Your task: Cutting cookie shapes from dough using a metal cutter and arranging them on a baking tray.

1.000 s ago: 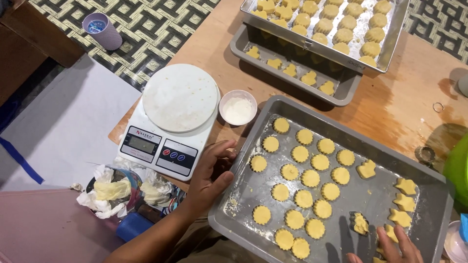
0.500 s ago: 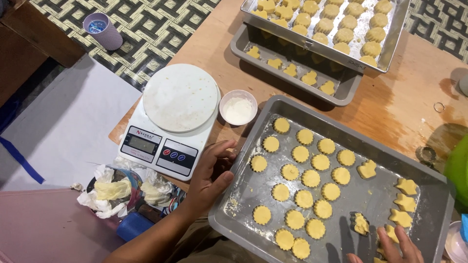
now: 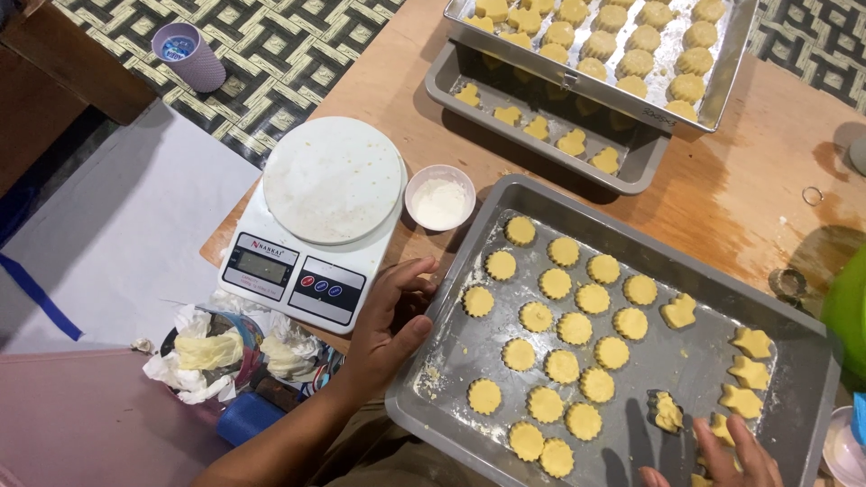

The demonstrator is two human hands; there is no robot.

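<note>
A grey metal baking tray (image 3: 505, 198) lies on the wooden table and holds several round and star-shaped raw yellow cookies (image 3: 575, 327). My left hand (image 3: 390, 320) grips the tray's left rim, thumb over the edge. My right hand (image 3: 726, 455) is at the bottom edge of the view, fingers resting on the tray among the star cookies, next to a star-shaped cookie (image 3: 667, 412). Whether that hand holds anything is hidden by the frame edge.
A white kitchen scale (image 3: 316, 216) and a small white bowl of flour (image 3: 439, 197) sit left of the tray. Two more cookie trays (image 3: 541, 149) are stacked at the back. A purple cup (image 3: 188, 54) stands on the woven mat. Crumpled plastic (image 3: 212, 352) lies lower left. A green object (image 3: 848, 311) is at right.
</note>
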